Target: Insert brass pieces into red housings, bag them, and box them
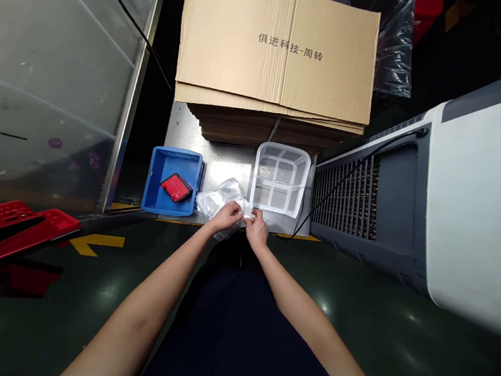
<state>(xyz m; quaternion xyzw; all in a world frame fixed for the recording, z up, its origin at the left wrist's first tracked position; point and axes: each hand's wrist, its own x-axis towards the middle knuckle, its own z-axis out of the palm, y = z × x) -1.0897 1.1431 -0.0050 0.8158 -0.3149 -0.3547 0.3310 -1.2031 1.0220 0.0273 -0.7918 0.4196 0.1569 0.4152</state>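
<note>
A crumpled clear plastic bag (221, 195) lies at the front edge of the metal table. My left hand (227, 216) is closed on the bag, fingers pinched at its right part. Close beside it, my right hand (256, 228) pinches the same bag at its right end. Just beyond my right hand stands a white mesh filter frame (300, 183) with a grid of ribs. To the left of the bag is a blue plastic bin (149, 186), and a red and black part (176, 187) lies inside it.
A tall stack of flat cardboard sheets (237, 40) fills the back of the metal table (215, 161). On the right stands a large white and grey machine (473, 190) with a vent and a black cable. Red plastic parts (22, 232) jut in at the left, below a metal-framed panel (58, 77).
</note>
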